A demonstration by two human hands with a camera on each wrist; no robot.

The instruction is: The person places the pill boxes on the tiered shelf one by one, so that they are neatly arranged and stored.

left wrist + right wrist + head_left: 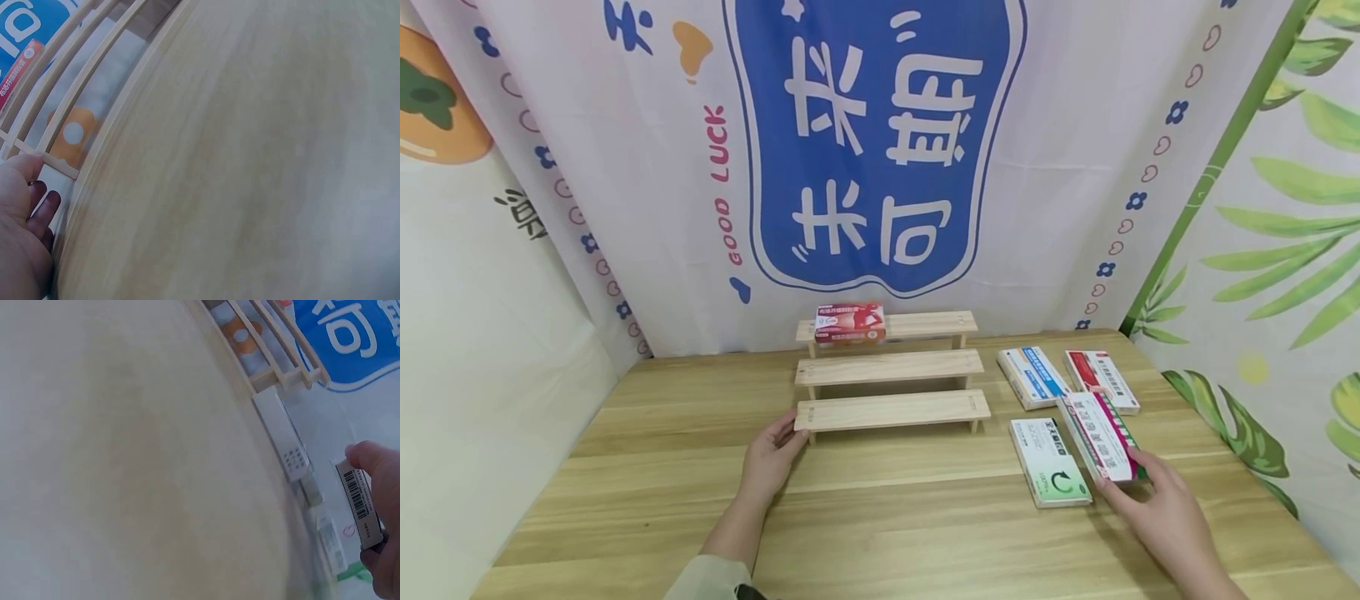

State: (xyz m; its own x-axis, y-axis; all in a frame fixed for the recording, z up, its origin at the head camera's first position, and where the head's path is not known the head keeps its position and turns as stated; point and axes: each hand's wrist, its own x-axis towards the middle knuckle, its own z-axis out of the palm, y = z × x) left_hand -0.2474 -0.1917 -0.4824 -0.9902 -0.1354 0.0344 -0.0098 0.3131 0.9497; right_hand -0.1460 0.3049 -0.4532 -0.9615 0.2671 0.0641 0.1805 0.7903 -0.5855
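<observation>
My right hand [1167,510] grips a white, magenta and green medicine box [1097,437] by its near end, thumb on one edge and fingers on the other. In the right wrist view the box's barcoded end [359,503] shows, raised off the table. A three-step wooden display rack [891,410] stands at the table's middle. At the left end of its lowest step, my left hand [769,454] holds the corner; the left wrist view shows the thumb [26,165] against the rack. A red and white medicine box [850,323] lies on the left of the top step.
Right of the rack, a blue and white box [1033,377], a red and white box [1102,381] and a green and white box [1050,462] lie flat on the wooden table [880,533]. Printed cloth [647,208] hangs behind and at both sides.
</observation>
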